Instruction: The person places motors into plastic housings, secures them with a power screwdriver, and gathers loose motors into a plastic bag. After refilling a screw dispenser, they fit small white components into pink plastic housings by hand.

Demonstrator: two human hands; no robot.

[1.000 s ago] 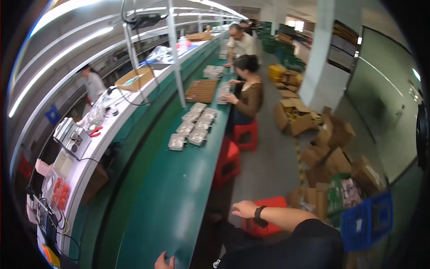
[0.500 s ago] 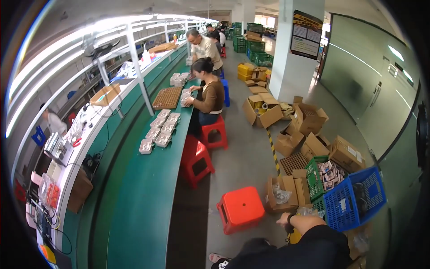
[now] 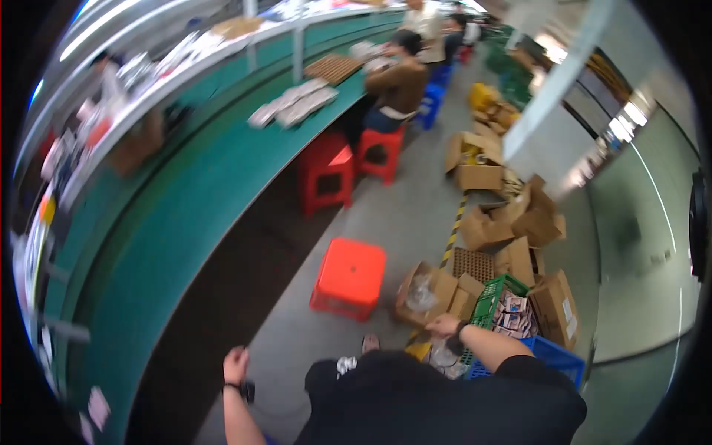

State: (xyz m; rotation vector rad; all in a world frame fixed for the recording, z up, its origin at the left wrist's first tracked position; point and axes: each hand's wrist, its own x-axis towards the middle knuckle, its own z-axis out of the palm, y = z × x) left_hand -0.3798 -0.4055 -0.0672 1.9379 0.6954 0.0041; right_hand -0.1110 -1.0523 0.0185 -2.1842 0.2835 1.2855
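My left hand (image 3: 236, 363) hangs over the floor beside the green workbench (image 3: 194, 248), its fingers curled in and nothing showing in them. A dark band is round that wrist. My right hand (image 3: 443, 325) is stretched out at the near edge of an open cardboard box (image 3: 445, 285) with clear plastic bags (image 3: 421, 294) in it. Its fingers look bent, but blur hides whether they touch the box or hold anything. Just ahead, between my hands, stands a red plastic stool (image 3: 351, 271). Close to my right forearm are a green crate (image 3: 489, 297) of small packets and a blue crate (image 3: 558, 362).
Other red stools (image 3: 326, 174) stand along the bench, where a person in brown (image 3: 400, 81) sits near pale trays (image 3: 295, 104) and a brown divided tray (image 3: 334, 69). Opened cartons (image 3: 478, 174) line the floor by a pillar (image 3: 556, 81). Glass doors (image 3: 649, 245) are at right.
The view has swung and tilted downward, with the bench now slanting. My left hand has come into view. My right hand now appears lower-left, by the box; the red stool appears nearer the middle.
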